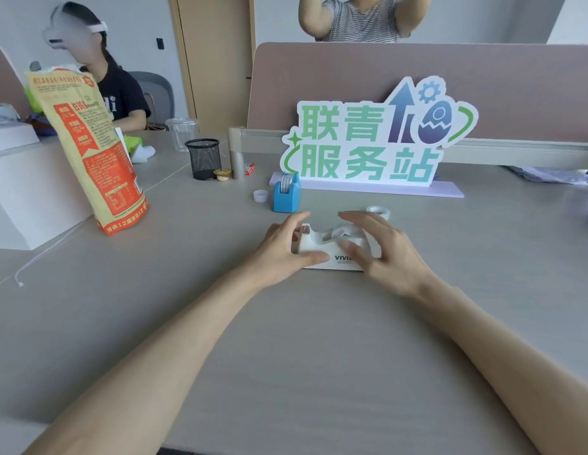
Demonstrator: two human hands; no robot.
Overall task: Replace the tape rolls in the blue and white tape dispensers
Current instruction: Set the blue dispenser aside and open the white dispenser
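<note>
- The left hand [282, 249] cups the cutter end of the white dispenser [330, 246]: thumb laid along its near side, fingers curled loosely over the far edge, not pinching.
- The right hand [381, 249] hovers at the dispenser's other end with fingers spread and slightly bent; it is motion-blurred, so I cannot tell whether the fingertips touch the plastic.
- The white dispenser sits on the grey table [286, 339] straight ahead, between the two hands; its cradle seems to hold a clear roll (hard to be sure, white on white).
- A loose tape roll [379, 211] lies flat on the table just beyond the right hand.
- The blue dispenser [286, 195] stands behind the left hand, a patterned roll seated in its slot; a small white cap [260, 195] lies beside it.
- Further left, a black mesh cup [203, 158] stands upright, its contents not visible.
- Both forearms stretch forward, bare, converging on the white dispenser.
</note>
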